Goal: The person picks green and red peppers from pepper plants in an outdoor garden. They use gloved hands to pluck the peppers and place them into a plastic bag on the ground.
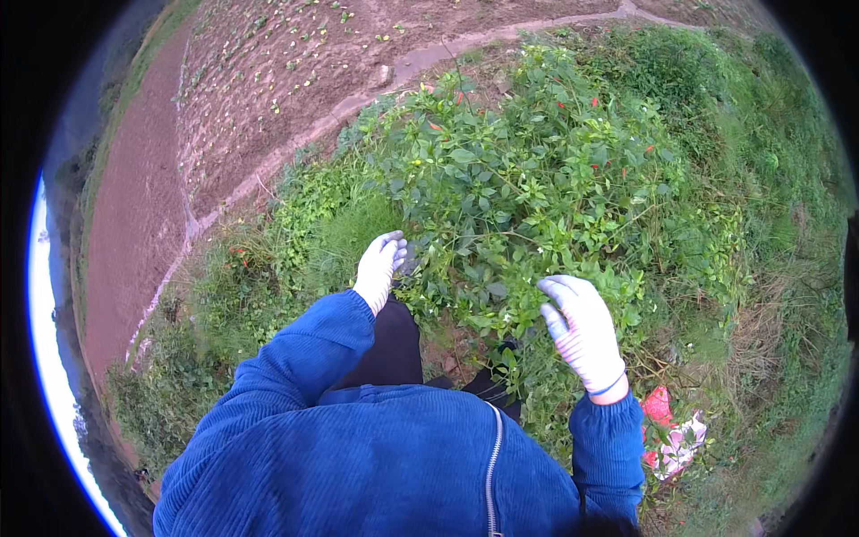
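Observation:
Chili pepper plants (510,181) with red peppers among their green leaves spread before me. My left hand (380,272), in a white knitted glove with greyish fingertips, hovers at the plants' left side, near feathery green foliage (362,221). Its fingers are bent close together, and the palm side is hidden. My right hand (582,329), gloved the same way, hangs over the leaves at the near right side. Its thumb stands apart from the curved fingers, and nothing shows between them. A red pepper (435,126) hangs toward the far side of the plants.
A red and white crumpled bag or wrapping (671,436) lies in the weeds beside my right forearm. Dry grass (762,335) is at the right. A narrow dirt path (429,60) curves past the plants, with a tilled field (268,101) of small seedlings beyond.

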Available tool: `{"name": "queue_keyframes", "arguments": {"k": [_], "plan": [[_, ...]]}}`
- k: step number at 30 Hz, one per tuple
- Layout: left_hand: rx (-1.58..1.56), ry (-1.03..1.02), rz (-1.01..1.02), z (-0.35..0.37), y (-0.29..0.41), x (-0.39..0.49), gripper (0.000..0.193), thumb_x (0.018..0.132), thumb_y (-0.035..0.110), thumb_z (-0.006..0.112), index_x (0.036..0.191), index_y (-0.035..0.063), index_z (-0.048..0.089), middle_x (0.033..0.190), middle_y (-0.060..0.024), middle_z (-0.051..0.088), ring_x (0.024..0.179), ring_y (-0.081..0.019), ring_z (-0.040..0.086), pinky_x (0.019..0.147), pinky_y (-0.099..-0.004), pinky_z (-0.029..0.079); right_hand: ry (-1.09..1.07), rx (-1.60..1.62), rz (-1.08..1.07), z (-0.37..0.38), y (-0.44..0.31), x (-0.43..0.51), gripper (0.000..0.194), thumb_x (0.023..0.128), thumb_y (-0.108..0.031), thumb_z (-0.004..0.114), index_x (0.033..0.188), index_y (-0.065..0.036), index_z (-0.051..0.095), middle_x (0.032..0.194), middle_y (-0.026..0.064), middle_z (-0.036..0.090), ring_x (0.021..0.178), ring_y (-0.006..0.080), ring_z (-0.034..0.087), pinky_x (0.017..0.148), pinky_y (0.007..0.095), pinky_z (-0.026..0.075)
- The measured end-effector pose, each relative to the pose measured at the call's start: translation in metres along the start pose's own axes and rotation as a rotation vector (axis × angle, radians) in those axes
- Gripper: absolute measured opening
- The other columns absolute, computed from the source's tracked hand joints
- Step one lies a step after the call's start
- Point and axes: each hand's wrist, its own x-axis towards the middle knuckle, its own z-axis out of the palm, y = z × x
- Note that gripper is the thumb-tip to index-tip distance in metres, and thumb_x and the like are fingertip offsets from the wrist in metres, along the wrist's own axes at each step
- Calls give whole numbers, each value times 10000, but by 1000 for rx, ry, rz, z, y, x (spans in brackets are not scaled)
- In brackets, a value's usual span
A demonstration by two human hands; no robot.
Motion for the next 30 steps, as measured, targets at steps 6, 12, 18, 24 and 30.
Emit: {"name": "queue_keyframes", "arguments": {"k": [6,12,18,24,30], "plan": [[464,-255,107,-4,14,90,293,983,117,525,1253,29,595,1125,-59,668,963,-136,599,870,-278,483,-92,425,398,191,62,137,283,906,-117,584,1162,-14,647,1105,160,692,1016,295,665,910,349,510],[749,-372,146,19,2,162,318,934,162,603,1230,45,613,983,-56,685,842,-137,602,783,-289,485,171,365,755,315,96,185,446,827,-169,727,1220,-13,584,884,106,673,773,200,640,715,328,508],[222,-183,-301,45,-40,200,294,967,117,533,1250,45,562,1040,-100,666,872,-220,650,716,-315,536,355,363,640,314,99,198,222,833,-124,663,1039,-52,619,882,169,663,790,347,642,707,413,510],[-327,-426,-704,34,-61,208,270,993,147,559,1239,36,565,1079,-115,648,858,-201,649,645,-307,569,119,1056,984,308,104,174,160,957,-175,613,928,-18,594,722,19,622,563,69,547,496,217,406],[-40,-370,-665,43,-71,189,179,929,214,693,1049,91,640,898,8,643,795,-96,597,663,-214,508,173,1921,964,307,106,148,130,975,-148,585,976,-19,588,784,47,601,642,84,530,549,212,393]]}}
